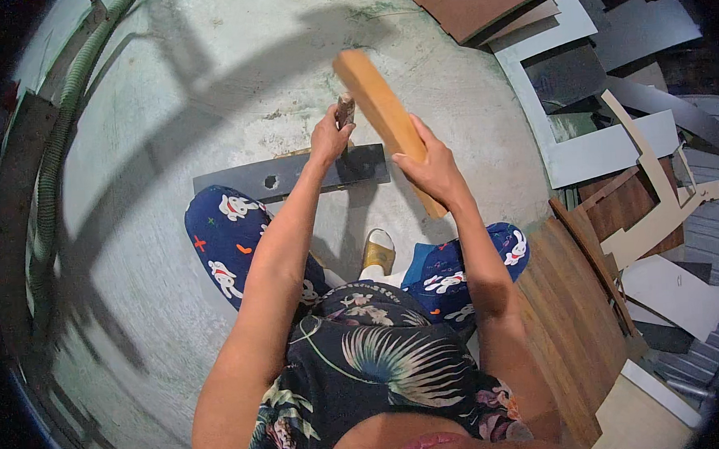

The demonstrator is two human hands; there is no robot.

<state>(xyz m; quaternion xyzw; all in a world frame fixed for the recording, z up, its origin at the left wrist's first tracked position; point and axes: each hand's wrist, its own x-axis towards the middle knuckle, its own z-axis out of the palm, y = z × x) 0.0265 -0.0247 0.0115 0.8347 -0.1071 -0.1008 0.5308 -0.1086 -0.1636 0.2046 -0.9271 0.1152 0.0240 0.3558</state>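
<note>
A stubby brown rod (345,108) is being gripped by the left hand (329,138), a long orange wooden bar (379,110) by the right hand (433,172). Bruising is being risked should either slip.

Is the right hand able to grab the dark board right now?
Probably not just yet: the right hand is already gripping the wood block, which also slants between it and the dark board. The board looks close, though, so an empty hand could likely reach it.
</note>
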